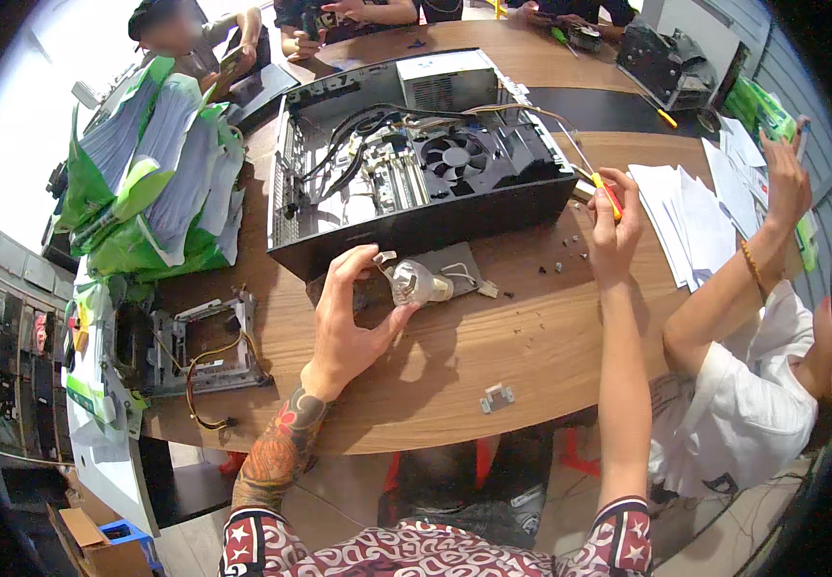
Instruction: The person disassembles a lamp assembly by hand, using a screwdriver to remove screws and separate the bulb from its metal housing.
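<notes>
I see a maroon shirt (416, 555) patterned in white. Stars (635, 555) mark its sleeves (264, 550). Tattoos (286, 435) wrap the left forearm (267, 471).

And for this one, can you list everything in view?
case: one, black and silver, mid-table
fan: one, black, in the case
silver part: one, silvery, in the left hand
screwdriver: one, red-yellow, in the right hand
bits: several, mostly dark, right of the plate
plate: one, grey, behind the silver part
bracket: one, grey, near edge
frame: one, grey, left
bundles: several, green-white, left
papers: several, white, right
table: one, brown, centre
co-workers: at least four, mixed clothing, far side and right
left hand: one, bare, centre
right hand: one, bare, right of the case
</notes>
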Tool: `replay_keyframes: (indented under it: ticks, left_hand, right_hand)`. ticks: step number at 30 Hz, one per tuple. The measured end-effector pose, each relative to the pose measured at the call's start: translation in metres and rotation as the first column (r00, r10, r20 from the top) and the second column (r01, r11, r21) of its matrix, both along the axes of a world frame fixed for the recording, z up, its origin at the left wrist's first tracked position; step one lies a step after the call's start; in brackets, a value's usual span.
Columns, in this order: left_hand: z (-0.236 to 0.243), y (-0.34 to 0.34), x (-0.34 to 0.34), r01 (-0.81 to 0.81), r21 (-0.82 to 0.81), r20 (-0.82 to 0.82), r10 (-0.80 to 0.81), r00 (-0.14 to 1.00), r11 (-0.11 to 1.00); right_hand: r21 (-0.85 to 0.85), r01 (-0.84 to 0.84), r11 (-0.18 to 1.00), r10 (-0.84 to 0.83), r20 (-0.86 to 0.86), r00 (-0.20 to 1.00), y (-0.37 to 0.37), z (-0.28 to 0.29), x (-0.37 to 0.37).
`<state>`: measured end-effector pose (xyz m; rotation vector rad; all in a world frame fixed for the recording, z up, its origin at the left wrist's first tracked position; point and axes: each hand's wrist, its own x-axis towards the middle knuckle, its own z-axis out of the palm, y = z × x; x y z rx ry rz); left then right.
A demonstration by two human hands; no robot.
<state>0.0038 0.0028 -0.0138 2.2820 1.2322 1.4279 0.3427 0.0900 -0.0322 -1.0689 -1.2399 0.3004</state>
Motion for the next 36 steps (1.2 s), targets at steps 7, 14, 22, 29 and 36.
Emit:
replay_keyframes:
  ticks: [7,14,22,29,36]
  left_hand:
    - [0.007,-0.001,0.003,0.064,-0.084,-0.103,-0.073,0.992,0.994]
    - [0.015,-0.004,0.000,0.095,-0.184,-0.170,-0.127,0.977,0.978]
    - [0.019,-0.004,0.003,0.079,-0.169,-0.250,-0.120,0.961,0.982]
    - [0.019,-0.005,0.002,0.066,-0.082,-0.304,-0.088,0.949,0.994]
    - [0.015,-0.007,0.000,0.084,-0.073,-0.312,-0.103,0.945,0.994]
  right_hand:
    - [0.040,0.025,0.999,-0.027,0.056,0.998,-0.001,-0.001,0.001]
    - [0.052,0.016,0.999,-0.019,0.070,0.997,-0.003,0.004,-0.004]
    - [0.021,0.034,0.999,-0.035,0.062,0.997,-0.003,0.002,-0.001]
    - [0.034,0.031,0.999,-0.032,0.037,0.999,-0.001,0.002,-0.003]
    - [0.038,0.041,0.998,-0.044,0.075,0.996,-0.003,0.001,0.001]
